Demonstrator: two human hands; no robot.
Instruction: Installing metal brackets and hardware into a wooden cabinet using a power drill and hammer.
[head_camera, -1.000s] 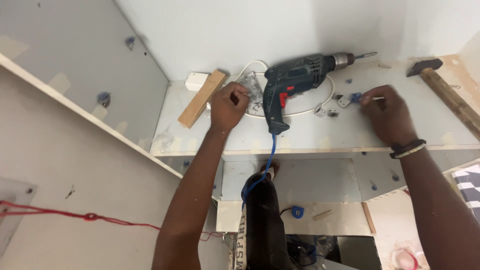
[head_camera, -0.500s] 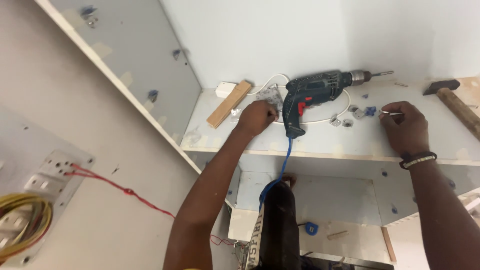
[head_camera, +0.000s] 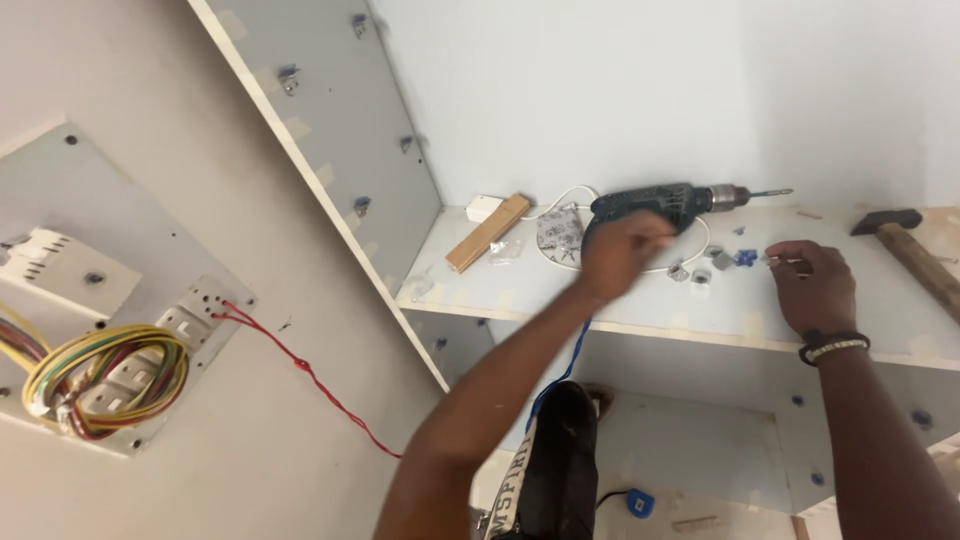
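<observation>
Since half a second ago the view has swung further left, so the wall panel with sockets (head_camera: 150, 350), its bundle of coloured wires (head_camera: 95, 365) and the red wire (head_camera: 300, 365) show more fully. The left hand (head_camera: 615, 255) has moved from beside the wood block (head_camera: 487, 232) over to the drill (head_camera: 665, 205), which lies on its side on the white shelf (head_camera: 520, 290) with its bit pointing right. The hand is blurred with motion; its fingers curl in front of the drill's handle, but whether they grip it cannot be told. The right hand (head_camera: 815, 285) stays on the shelf, loosely curled, its fingertips pinching a small thin piece beside the scattered blue and grey fittings (head_camera: 725, 260). A hammer (head_camera: 915, 250) lies near the shelf's right end.
</observation>
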